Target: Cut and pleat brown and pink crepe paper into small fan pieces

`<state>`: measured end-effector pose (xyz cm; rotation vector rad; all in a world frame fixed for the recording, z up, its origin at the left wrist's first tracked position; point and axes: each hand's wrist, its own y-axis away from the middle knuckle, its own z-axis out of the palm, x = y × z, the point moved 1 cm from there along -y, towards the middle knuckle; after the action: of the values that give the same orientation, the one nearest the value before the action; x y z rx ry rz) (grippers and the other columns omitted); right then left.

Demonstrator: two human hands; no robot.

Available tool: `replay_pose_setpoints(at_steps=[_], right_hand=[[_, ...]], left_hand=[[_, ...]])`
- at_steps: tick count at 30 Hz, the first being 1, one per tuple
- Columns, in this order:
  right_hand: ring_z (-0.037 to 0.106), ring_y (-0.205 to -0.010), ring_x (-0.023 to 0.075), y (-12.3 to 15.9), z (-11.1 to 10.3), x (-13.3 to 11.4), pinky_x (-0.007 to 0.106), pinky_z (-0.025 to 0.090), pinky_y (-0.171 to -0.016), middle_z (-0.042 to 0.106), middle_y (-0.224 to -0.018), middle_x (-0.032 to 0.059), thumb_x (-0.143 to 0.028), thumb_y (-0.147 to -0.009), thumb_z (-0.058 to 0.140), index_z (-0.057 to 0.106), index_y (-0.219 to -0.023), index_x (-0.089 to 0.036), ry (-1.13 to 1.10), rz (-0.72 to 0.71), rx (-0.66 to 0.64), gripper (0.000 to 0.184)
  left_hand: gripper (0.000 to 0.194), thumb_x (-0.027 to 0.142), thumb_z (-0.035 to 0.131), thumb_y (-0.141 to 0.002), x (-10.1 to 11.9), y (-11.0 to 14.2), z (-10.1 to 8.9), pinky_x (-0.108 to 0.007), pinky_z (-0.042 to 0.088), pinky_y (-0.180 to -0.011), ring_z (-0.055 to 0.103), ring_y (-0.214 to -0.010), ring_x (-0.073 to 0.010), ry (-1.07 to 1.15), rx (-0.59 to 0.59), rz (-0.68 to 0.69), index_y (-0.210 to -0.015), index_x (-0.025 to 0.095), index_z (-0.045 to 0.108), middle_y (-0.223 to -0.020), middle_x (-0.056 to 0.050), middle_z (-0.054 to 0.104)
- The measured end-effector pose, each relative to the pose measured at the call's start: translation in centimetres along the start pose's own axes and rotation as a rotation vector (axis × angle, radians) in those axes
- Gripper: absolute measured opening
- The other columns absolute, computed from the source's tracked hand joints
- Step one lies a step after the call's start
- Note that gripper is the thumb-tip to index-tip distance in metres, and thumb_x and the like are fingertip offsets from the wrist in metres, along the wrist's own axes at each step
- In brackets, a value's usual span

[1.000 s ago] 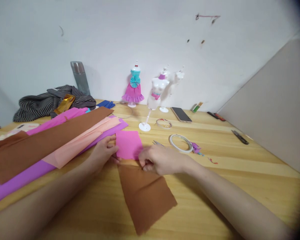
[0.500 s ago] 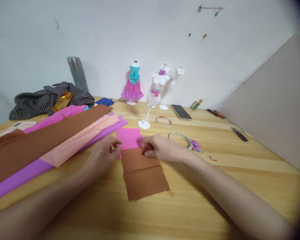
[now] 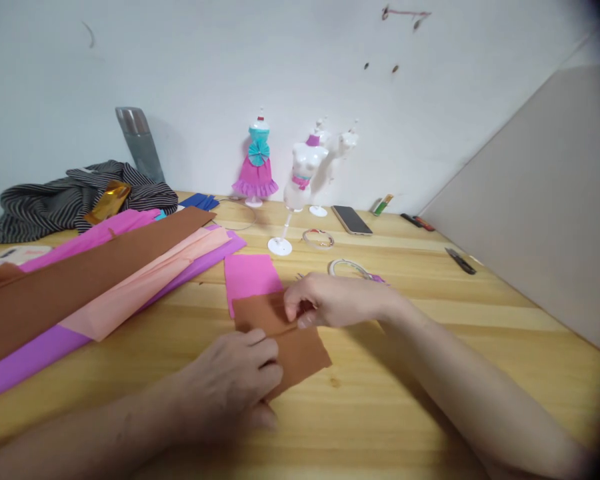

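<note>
On the left, a striped cloth lies behind a slanting pile topped by a long brown strip, with peach paper and purple paper at its near side. Right of the pile, the left hand lies over the near-left edge of a small brown sheet, fingers curled, thumb low and blurred; whether it pinches the sheet, I cannot tell. The sheet rests on the worktop, its far edge overlapping a pink square, its long axis running from that square towards the person and slanting rightward. A crease crosses it between the hands; the right hand appears nearer to that line, at the sheet's far-right side. Its thumb and forefinger are bent almost together, though whether paper is caught there is unclear. Beyond its wrist lies a tape roll, and farther right a dark cutter.
</note>
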<state>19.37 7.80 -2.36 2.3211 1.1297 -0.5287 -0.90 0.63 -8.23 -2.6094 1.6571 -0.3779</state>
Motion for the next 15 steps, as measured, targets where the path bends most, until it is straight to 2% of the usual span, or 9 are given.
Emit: replay_pose_setpoints(at_steps=[2,4,8,12,15], right_hand=[[0.052,-0.061,0.0087,-0.1,0.3,-0.1,0.019,0.036,-0.056,0.063,-0.071,-0.0016,-0.005,-0.071,0.063,0.068,-0.082,-0.015,0.000,-0.012,-0.027,0.016],[0.052,-0.061,0.0088,-0.2,0.5,-0.1,0.019,0.036,-0.056,0.063,-0.072,-0.0013,-0.008,-0.072,0.064,0.068,-0.082,-0.015,-0.004,-0.006,-0.050,0.013],[0.052,-0.062,0.0096,-0.5,0.9,-0.5,0.020,0.035,-0.055,0.063,-0.074,-0.0002,-0.018,-0.073,0.069,0.066,-0.086,-0.015,0.011,0.019,-0.065,0.014],[0.049,-0.065,0.0112,-1.2,1.8,-1.0,0.021,0.030,-0.054,0.062,-0.082,0.0011,-0.024,-0.067,0.073,0.062,-0.086,-0.017,0.158,0.042,0.048,0.022],[0.048,-0.065,0.0113,-1.5,2.1,-1.0,0.022,0.027,-0.054,0.062,-0.080,0.0007,-0.015,-0.072,0.063,0.060,-0.080,-0.018,0.221,0.071,0.119,0.010]], left_hand=[[0.022,0.038,0.065,-0.076,0.2,-0.4,0.6,-0.031,0.036,-0.059,0.047,-0.075,-0.0199,-0.049,-0.001,-0.059,-0.075,0.018,0.056,-0.083,-0.003,0.057],[0.013,0.029,0.059,-0.081,-0.1,-0.6,0.8,-0.032,0.037,-0.060,0.047,-0.075,-0.0201,-0.101,0.016,-0.128,-0.074,0.018,0.056,-0.081,-0.004,0.057],[0.023,0.015,0.043,-0.087,-1.9,-0.5,0.2,-0.032,0.038,-0.063,0.049,-0.074,-0.0193,-0.168,0.071,-0.294,-0.070,0.016,0.057,-0.078,-0.006,0.058],[0.026,0.016,0.041,-0.088,-3.2,0.0,-0.4,-0.030,0.038,-0.065,0.051,-0.075,-0.0168,-0.084,0.186,-0.430,-0.067,0.015,0.056,-0.074,-0.004,0.058],[0.026,0.015,0.041,-0.087,-3.5,0.0,-0.5,-0.029,0.037,-0.064,0.050,-0.072,-0.0157,-0.052,0.232,-0.440,-0.064,0.015,0.054,-0.072,-0.004,0.057]])
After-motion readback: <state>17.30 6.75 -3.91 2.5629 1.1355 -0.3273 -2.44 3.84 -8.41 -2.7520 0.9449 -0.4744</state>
